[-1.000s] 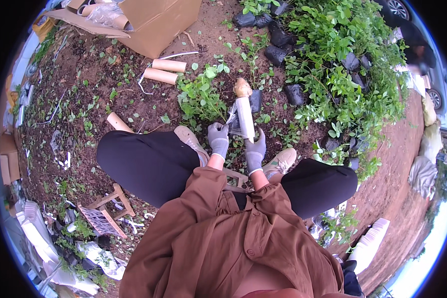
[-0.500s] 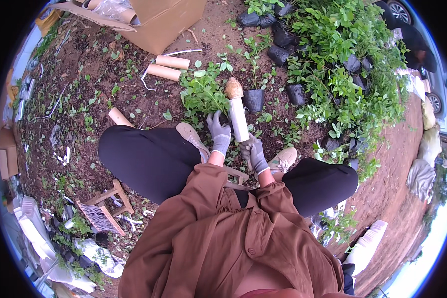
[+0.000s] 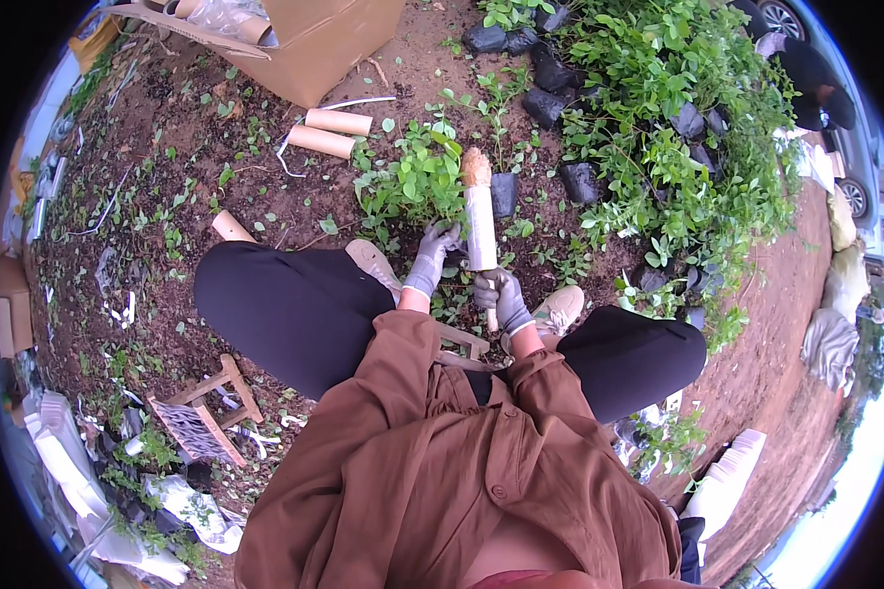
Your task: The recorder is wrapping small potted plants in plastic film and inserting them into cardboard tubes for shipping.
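Head view: bare soil ground (image 3: 167, 196) strewn with small weeds, filling most of the frame. Dense green seedling bed (image 3: 678, 128) at far right, black nursery bags among the leaves. Brown cardboard box (image 3: 334, 39) at far left-centre, open, holding pale tubes. Brown long-sleeved garment and black trousers of the seated person occupying the near centre, knees spread left and right. Small wooden stool (image 3: 211, 412) at near left, lying on the soil beside white plastic scraps. Two cardboard tubes (image 3: 329, 133) lying side by side on the soil just near the box; a third tube (image 3: 232, 227) just beyond the left knee. Low green plant (image 3: 413, 182) at centre, between the tubes and the hands.

White cylindrical tube (image 3: 481, 228) held upright at centre, between the knees, tan soil-coloured plug showing at its far end. Black nursery bag (image 3: 503, 191) just right of the tube's upper part.

Left hand (image 3: 429, 257), grey-gloved, fingers against the left side of the tube at mid-height; grip closure cannot be told. Right hand (image 3: 501, 297), grey-gloved, fingers clenched around the lower end of the tube, near a light shoe.
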A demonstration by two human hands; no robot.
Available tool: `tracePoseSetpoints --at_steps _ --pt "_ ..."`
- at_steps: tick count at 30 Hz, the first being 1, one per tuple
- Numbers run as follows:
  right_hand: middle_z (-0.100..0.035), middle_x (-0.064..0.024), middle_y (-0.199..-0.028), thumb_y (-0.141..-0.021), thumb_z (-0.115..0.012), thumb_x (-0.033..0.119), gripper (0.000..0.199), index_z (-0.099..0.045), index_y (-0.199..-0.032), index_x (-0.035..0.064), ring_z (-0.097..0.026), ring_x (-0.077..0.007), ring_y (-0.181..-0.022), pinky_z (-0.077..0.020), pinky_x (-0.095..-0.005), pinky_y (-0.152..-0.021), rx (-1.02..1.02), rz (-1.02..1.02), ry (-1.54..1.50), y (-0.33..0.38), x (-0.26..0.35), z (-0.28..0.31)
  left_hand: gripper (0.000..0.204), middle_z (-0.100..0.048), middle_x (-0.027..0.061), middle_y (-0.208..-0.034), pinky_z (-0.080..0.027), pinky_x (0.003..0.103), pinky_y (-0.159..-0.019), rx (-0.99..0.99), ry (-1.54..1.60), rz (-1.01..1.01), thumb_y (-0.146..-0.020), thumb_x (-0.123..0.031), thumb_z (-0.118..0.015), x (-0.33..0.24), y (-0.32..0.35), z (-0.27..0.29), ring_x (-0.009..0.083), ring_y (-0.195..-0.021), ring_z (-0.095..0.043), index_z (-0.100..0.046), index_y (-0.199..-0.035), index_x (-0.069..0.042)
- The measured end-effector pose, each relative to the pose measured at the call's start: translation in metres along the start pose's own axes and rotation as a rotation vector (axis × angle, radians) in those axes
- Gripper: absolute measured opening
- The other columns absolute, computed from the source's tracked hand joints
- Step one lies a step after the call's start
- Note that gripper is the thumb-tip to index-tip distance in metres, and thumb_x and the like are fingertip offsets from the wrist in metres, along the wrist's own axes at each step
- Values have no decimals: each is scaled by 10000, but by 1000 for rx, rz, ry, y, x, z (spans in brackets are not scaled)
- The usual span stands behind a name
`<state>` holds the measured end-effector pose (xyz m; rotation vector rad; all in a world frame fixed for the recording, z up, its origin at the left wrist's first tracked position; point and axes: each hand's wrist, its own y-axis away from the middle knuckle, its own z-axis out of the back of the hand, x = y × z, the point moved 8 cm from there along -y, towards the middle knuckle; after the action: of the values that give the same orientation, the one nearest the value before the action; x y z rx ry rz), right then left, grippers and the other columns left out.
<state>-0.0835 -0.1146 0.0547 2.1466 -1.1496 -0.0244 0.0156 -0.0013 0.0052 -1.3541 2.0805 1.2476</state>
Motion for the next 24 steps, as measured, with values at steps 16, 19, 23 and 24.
tracePoseSetpoints --at_steps 16,19,23,24 --pt "-668 -171 -1020 -826 -627 155 555 -460 -1356 169 -639 -335 -961 -506 -401 -792 -995 566 1544 29 70 -9 439 -601 65 -951 -488 269 -667 -249 -232 -156 -784 65 -682 17 -20 36 142 -786 -568 -500 -1180 15" --pt "-686 -110 -888 -818 -592 83 551 -468 -1353 126 -611 -198 -550 -461 -305 -461 -786 112 744 0 29 36 409 -582 55 -965 -479 255 -606 -246 -295 -156 -804 50 -676 10 -13 31 114 -759 -552 -512 -1174 -10" --pt "-600 -29 -722 -813 -565 75 351 -575 -1164 69 -442 -96 -416 -319 -256 -346 -571 377 696 -8 43 22 281 -601 27 -983 -482 263 -685 -192 -191 -109 -880 -164 -659 0 -14 25 110 -790 -576 -556 -1114 -47" --pt "-572 -19 -683 -812 -560 69 321 -580 -1132 70 -419 -92 -400 -292 -257 -334 -517 311 643 -9 40 20 263 -614 14 -978 -486 267 -720 -210 -207 -92 -904 -241 -648 -2 -14 26 110 -813 -590 -579 -1081 -59"
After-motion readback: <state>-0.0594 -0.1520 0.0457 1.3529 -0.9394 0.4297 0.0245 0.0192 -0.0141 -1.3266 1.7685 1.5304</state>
